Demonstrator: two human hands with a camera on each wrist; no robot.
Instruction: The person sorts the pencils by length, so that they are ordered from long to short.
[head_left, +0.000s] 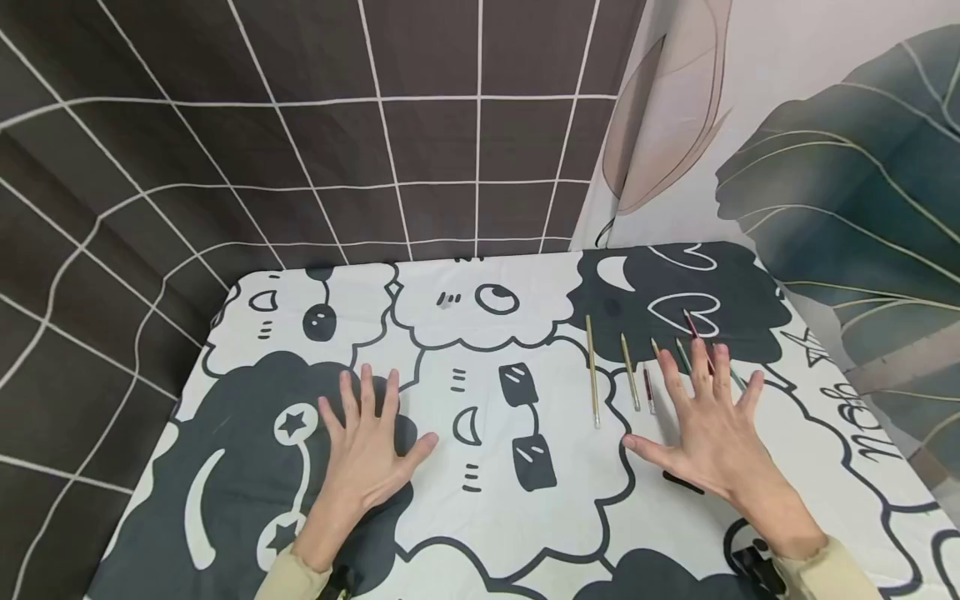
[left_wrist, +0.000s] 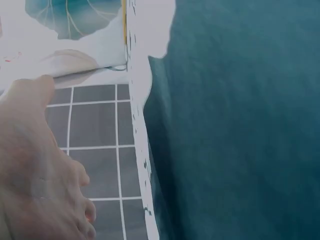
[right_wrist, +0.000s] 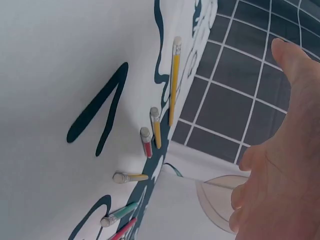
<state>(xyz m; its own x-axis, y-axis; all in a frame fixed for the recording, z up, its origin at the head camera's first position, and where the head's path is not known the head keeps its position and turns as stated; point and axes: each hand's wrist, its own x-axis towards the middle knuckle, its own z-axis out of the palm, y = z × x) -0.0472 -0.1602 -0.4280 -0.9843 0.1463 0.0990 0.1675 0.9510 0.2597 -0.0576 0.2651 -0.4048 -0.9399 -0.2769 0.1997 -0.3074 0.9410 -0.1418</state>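
Observation:
My left hand (head_left: 367, 454) is spread with straight fingers above the dark part of the cartoon-print cloth, and it holds nothing. My right hand (head_left: 712, 437), fingers likewise spread and holding nothing, is just in front of several pencils. The longest yellow pencil (head_left: 592, 371) lies left of that hand, beside a shorter yellow pencil (head_left: 629, 372) and a short red pencil (head_left: 648, 389). Past the fingertips are a green pencil (head_left: 682, 356) and another red pencil (head_left: 690, 323), partly hidden by the hand. In the right wrist view, eraser ends show, including one green pencil (right_wrist: 120, 214).
The black-and-white cloth (head_left: 487, 533) covers the table. A dark grid-pattern curtain (head_left: 435, 133) hangs behind and at the left. A leaf-print curtain (head_left: 847, 192) hangs at the right. A teal surface (left_wrist: 240, 120) fills much of the left wrist view.

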